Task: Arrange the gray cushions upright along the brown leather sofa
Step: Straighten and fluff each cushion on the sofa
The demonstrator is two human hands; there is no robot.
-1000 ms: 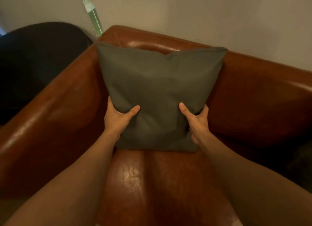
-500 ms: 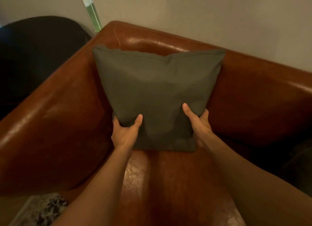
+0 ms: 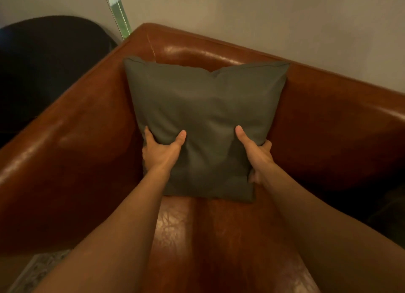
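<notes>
One gray square cushion [image 3: 203,108] stands upright in the corner of the brown leather sofa [image 3: 328,122], leaning on the backrest, its bottom edge on the seat. My left hand [image 3: 161,150] grips the cushion's lower left side, thumb on the front and fingers behind. On the lower right side my right hand [image 3: 255,154] holds it the same way. Both forearms reach in from the bottom of the view.
The sofa's left armrest [image 3: 43,152] runs down to the lower left. A dark rounded seat [image 3: 43,62] stands beyond it. A light wall [image 3: 263,19] is behind the sofa, with a beaded cord [image 3: 118,14] hanging by it. A patterned rug [image 3: 37,268] shows at the lower left.
My hands have slid slightly along the cushion's lower sides and pressed it back toward the sofa corner. The cushion stays upright; the view has shifted a little.
</notes>
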